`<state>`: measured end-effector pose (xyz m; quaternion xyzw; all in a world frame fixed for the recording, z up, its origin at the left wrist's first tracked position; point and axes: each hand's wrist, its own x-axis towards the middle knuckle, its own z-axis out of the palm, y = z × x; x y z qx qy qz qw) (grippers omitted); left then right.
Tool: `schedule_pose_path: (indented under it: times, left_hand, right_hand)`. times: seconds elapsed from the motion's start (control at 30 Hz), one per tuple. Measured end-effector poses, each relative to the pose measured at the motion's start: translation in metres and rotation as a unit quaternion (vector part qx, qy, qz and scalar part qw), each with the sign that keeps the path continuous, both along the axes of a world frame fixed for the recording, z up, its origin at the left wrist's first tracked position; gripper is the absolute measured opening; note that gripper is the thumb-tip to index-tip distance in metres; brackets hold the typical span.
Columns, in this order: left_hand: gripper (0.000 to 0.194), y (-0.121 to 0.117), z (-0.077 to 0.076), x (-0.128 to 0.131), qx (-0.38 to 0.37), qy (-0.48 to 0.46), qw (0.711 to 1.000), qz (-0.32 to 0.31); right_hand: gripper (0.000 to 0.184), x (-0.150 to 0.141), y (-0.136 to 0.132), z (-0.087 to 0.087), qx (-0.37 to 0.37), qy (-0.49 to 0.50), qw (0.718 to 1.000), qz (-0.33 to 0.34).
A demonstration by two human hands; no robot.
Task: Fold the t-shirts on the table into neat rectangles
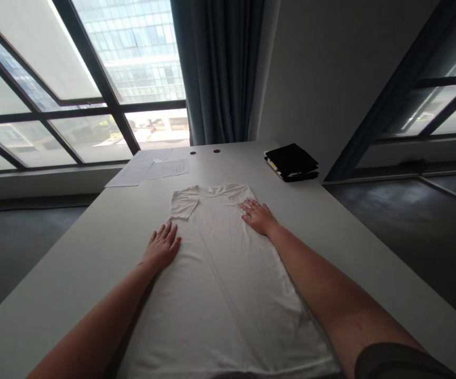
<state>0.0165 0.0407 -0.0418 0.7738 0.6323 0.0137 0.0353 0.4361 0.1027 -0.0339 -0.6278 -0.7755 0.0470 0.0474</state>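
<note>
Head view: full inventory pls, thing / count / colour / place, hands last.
T-shirt: 1, white, flat along the table's middle, collar at the far end, both sleeves folded in.
Table: 1, pale grey, runs away from the camera.
Paper sheets: 2 or 3, white, far left of the table.
Black folded item: 1, black with a yellow edge, far right corner; cannot tell what it is.
Small round things: 2, dark, far edge of the table.
Curtain: 1, dark blue, behind the table.
Left hand: flat, open, on the shirt's left edge.
Right hand: flat, open, on the shirt's right shoulder.
</note>
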Motion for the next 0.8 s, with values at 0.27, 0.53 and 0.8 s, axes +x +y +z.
schedule_pose_path:
  times: [0.27,0.53,0.8]
  left_hand:
    - [0.067,0.023,0.016,0.005,-0.003,-0.009,1.0,0.005]
    - [0.063,0.051,0.022,-0.001,0.014,-0.033,0.999,-0.036]
    - [0.053,-0.047,0.026,0.0,0.099,-0.067,0.986,-0.117]
  right_hand:
    - [0.062,-0.004,0.01,0.0,-0.022,-0.021,0.999,-0.03]
    - [0.056,-0.005,0.029,0.011,0.035,0.001,0.996,-0.078]
    - [0.05,-0.01,-0.08,0.019,0.139,0.024,0.99,0.011]
